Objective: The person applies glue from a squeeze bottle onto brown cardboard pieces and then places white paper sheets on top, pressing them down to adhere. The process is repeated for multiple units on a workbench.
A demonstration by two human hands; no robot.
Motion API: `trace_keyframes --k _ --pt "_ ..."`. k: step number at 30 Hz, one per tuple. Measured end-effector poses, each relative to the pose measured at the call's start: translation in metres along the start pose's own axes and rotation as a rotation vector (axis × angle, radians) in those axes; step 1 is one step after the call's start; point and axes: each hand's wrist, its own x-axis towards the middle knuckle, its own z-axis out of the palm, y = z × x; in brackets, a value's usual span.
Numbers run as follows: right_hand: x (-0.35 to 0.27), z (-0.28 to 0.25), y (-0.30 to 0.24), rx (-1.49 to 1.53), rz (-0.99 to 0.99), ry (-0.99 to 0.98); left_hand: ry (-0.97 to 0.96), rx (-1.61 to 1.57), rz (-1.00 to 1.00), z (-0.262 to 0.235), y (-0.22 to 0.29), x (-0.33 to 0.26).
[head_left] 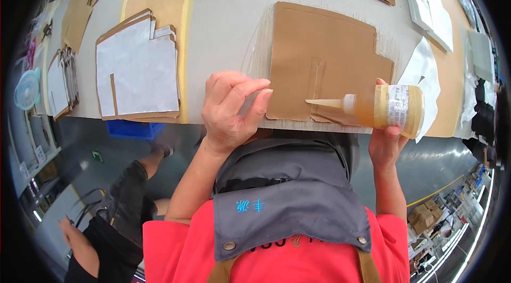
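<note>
1. Gray apron (293, 224) is nearest.
2. Left hand (231, 107): fingers curl loosely, tips just apart, holding nothing.
3. Brown sheet (298, 38) lies flat on the tabletop (223, 33).
4. Right hand (386, 147): fingers grip a tipped bottle (396, 107), nozzle (326, 103) over the sheet.
5. Looks like gluing; the next squeeze calls for a steady tip.

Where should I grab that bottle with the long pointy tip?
Probably around the wide, round body of the bottle, coming from the person's side of the table, as the right hand does. The bottle is held sideways with its thin nozzle pointing left, so gripping the broad body gives more to hold and leaves the tip free.
</note>
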Motion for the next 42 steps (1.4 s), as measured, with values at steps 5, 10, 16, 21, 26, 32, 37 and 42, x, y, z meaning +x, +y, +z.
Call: trace_keyframes --k 5,10,16,21,26,32,37,42 --pt "-0.015 -0.002 -0.001 -0.031 0.030 0.002 0.010 -0.001 0.009 0.001 0.000 0.000" --pt "-0.022 0.004 -0.002 -0.026 0.049 0.034 0.020 -0.002 0.011 0.000 0.000 0.000" --pt "-0.024 0.025 0.001 0.032 0.080 0.051 0.035 -0.016 0.003 0.001 0.001 0.001" --pt "-0.023 0.039 0.008 0.052 0.060 0.022 0.032 -0.009 -0.001 -0.001 0.002 0.001" --pt "-0.017 0.048 -0.001 0.302 0.208 0.046 0.064 -0.020 0.005 -0.001 -0.001 0.003" --pt "0.051 0.034 -0.014 0.530 0.125 0.050 0.058 -0.020 0.000 -0.008 0.000 0.002" --pt "0.099 0.048 -0.008 0.297 -0.030 -0.007 0.050 -0.045 0.012 -0.007 -0.002 0.002" --pt "0.117 0.055 0.005 0.204 -0.071 -0.021 0.025 -0.043 0.018 -0.006 -0.002 0.003"
